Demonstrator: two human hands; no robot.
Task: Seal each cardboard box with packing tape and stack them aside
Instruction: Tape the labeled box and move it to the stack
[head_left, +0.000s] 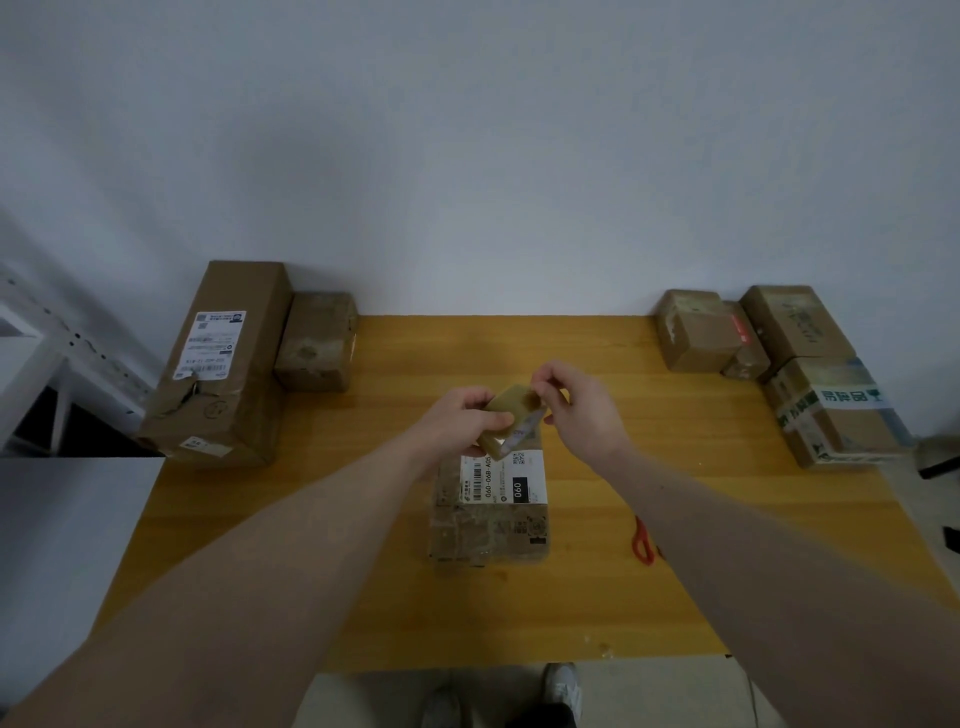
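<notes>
A flat cardboard box (491, 512) with a white shipping label lies in the middle of the wooden table (363, 597). Above its far end my left hand (465, 418) grips a roll of yellowish packing tape (511, 415), thumb across its side. My right hand (576, 402) pinches at the top edge of the roll with thumb and forefinger. The roll hides the far edge of the box.
Red-handled scissors (641, 543) lie right of the box, partly under my right forearm. A long box (221, 364) and a small box (317, 345) stand at the table's left rear. Several boxes (779, 358) cluster at the right rear. A white shelf frame (47, 353) stands far left.
</notes>
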